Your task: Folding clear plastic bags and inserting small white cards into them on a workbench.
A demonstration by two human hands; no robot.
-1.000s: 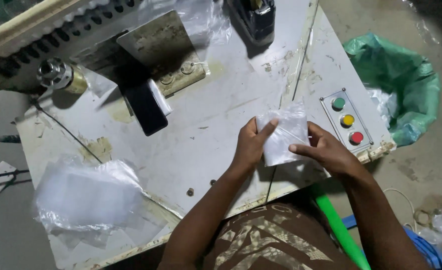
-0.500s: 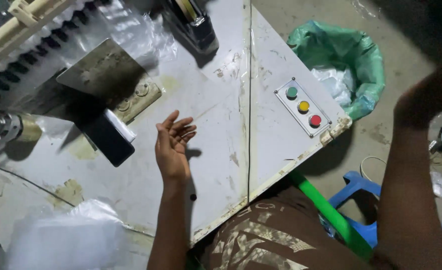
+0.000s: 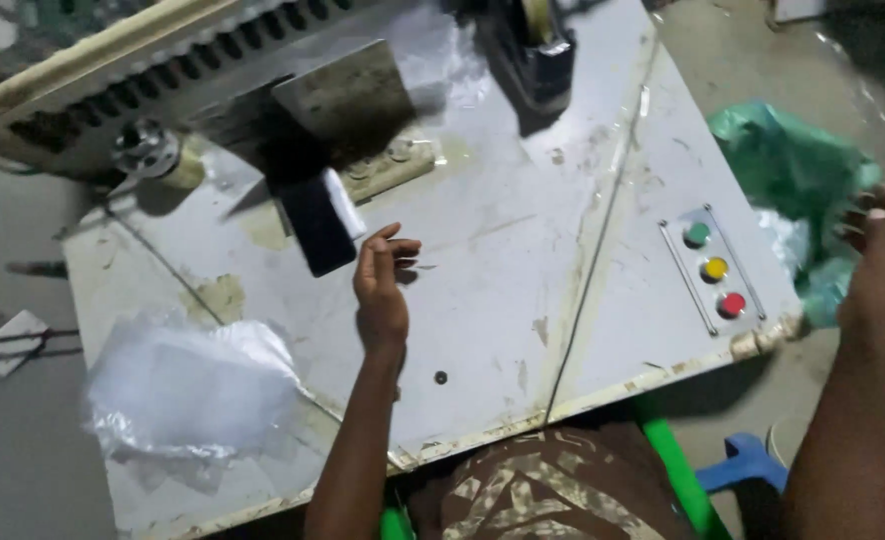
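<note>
Looking down from a head camera, the view shows a person seated at a worn grey metal tabletop (image 3: 523, 270), with both bare arms reaching forward. With the button panel (image 3: 715, 268) as landmark (a small plate with a green, a yellow and a red button):

The left hand (image 3: 383, 285) rests on the tabletop well to the left of the panel. Its fingers are loosely curled and half open, and it holds nothing that can be seen. Just left of that hand lies a dark phone (image 3: 318, 222) with a small white piece at its edge.

The right hand (image 3: 881, 265) hangs off the tabletop, right of the panel, at a green bag (image 3: 788, 165) that stands on the floor. Its fingers are spread and it looks empty, though what lies under the palm is hidden. Something pale shows inside the bag, beside the panel's right edge; it is too blurred to name.

Far left of the panel and nearer the person, a heap of clear plastic bags (image 3: 188, 390) lies on the tabletop, touched by neither hand.

Judging from this: with both hands empty, one piece appears to be dealt with at the green bag, while the heap of clear bags looks large and not yet worked through. Most of the work seems left.
</note>
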